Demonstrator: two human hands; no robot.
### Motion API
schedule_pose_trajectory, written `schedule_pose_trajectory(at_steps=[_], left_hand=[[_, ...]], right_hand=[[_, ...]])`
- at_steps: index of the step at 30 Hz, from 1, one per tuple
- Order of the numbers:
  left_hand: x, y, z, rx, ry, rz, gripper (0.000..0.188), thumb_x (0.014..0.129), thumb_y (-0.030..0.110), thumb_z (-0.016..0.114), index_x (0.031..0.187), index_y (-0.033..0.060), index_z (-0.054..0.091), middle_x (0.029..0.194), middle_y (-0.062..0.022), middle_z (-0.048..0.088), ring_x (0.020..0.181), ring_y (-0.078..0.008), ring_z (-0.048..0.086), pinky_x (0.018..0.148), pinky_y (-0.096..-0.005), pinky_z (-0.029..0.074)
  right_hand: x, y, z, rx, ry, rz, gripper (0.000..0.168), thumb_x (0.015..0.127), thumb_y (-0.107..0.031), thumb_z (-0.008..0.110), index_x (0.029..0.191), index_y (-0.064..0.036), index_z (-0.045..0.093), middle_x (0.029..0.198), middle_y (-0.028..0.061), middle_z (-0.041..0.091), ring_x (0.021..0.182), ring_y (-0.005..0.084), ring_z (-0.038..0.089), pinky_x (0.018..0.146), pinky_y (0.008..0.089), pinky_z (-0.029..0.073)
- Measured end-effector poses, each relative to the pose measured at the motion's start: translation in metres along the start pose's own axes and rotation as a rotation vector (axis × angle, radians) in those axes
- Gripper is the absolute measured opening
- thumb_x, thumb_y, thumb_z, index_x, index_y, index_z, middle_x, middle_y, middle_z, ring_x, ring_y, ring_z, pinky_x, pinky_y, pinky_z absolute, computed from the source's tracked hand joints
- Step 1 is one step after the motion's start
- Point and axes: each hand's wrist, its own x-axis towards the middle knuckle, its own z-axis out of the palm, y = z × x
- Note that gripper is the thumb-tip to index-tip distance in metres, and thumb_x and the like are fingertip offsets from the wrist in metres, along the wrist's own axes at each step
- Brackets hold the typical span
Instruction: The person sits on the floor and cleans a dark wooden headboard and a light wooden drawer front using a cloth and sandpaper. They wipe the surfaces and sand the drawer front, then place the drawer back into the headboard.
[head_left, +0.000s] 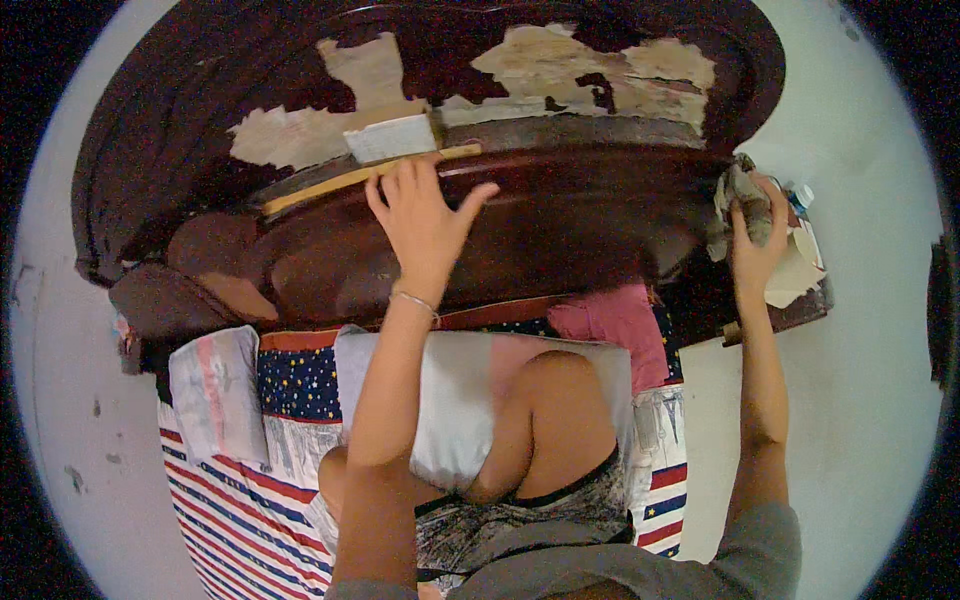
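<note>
My left hand (424, 206) rests with spread fingers on the top ledge of a dark wooden headboard (555, 187), its fingertips against a thin yellowish wooden strip (315, 187) that lies along the ledge. Just behind those fingertips stands a small white and tan box (391, 139). At the right end of the headboard, my right hand (759, 214) is closed around a crumpled greyish cloth (739, 199) and touches the wood with it. Large pale patches (585, 67) show on the dark panel behind the ledge, where its surface is uneven and ragged.
On the right, a small dark side table (814, 304) bears papers (795, 274) and a bottle with a whitish-blue cap (802, 196). Below the headboard lie pillows (217, 397), a pink cloth (611, 322) and a striped, starred bedsheet (232, 510). Brown cushion-like shapes (161, 300) are at left.
</note>
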Motion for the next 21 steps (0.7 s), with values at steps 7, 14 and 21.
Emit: schedule_pose_trajectory(at_steps=[7,14,21], left_hand=[[-0.061,0.015,-0.049,-0.151,0.015,-0.068,0.067,0.069,0.062,0.071,0.109,0.0098,0.058,0.108,-0.0064,0.054,0.111,-0.0257,0.047,0.107,-0.0514,0.020],[-0.138,0.021,-0.073,-0.230,0.031,-0.111,0.063,0.064,0.057,0.078,0.108,0.0175,0.059,0.110,-0.0009,0.055,0.118,-0.0234,0.042,0.106,-0.0524,0.012],[-0.183,0.023,-0.084,-0.215,0.063,-0.107,0.051,0.062,0.055,0.079,0.097,0.0219,0.064,0.106,0.0030,0.051,0.117,-0.0208,0.040,0.107,-0.0522,0.009]], right_hand=[[-0.044,-0.027,-0.035,-0.035,0.003,-0.080,0.048,0.073,-0.002,0.068,0.119,-0.001,0.056,0.119,0.0149,0.058,0.114,0.0304,0.053,0.103,0.0396,0.037],[-0.098,-0.057,-0.085,-0.124,-0.073,0.007,0.045,0.074,-0.002,0.063,0.117,-0.001,0.053,0.118,0.0169,0.054,0.116,0.0337,0.050,0.103,0.0432,0.036],[-0.130,-0.071,-0.109,-0.228,-0.133,0.067,0.042,0.080,-0.006,0.063,0.120,-0.003,0.051,0.122,0.0162,0.051,0.114,0.0305,0.048,0.103,0.0409,0.034]])
